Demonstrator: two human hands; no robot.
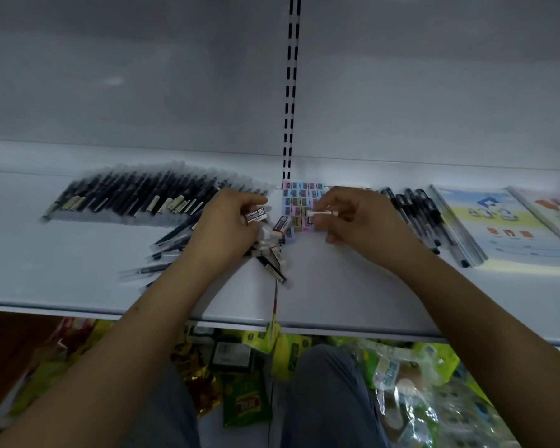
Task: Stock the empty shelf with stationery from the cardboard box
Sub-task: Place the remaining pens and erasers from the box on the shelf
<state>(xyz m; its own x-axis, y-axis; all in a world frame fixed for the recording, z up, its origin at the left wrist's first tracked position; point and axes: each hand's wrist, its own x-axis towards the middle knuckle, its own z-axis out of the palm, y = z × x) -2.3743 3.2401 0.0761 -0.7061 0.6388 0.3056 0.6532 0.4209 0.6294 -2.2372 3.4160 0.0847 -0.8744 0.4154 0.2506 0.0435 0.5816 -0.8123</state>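
Note:
On the white shelf (337, 292), my left hand (227, 224) grips a small black-and-white eraser (256, 216) above a loose heap of erasers (274, 240). My right hand (356, 218) pinches another white eraser (324, 214) edge-on, just over a grid of pastel pink and blue erasers (299, 202) laid flat at the shelf's middle. A long fanned row of black pens (136, 197) lies to the left, with several loose pens (165, 250) under my left wrist.
More black pens (414, 211) lie right of my right hand, then clear sleeves and colourful booklets (505, 224). A slotted upright (290, 92) divides the back panel. Below the shelf edge, snack packets (246, 405) and plastic bags crowd the floor around my knees.

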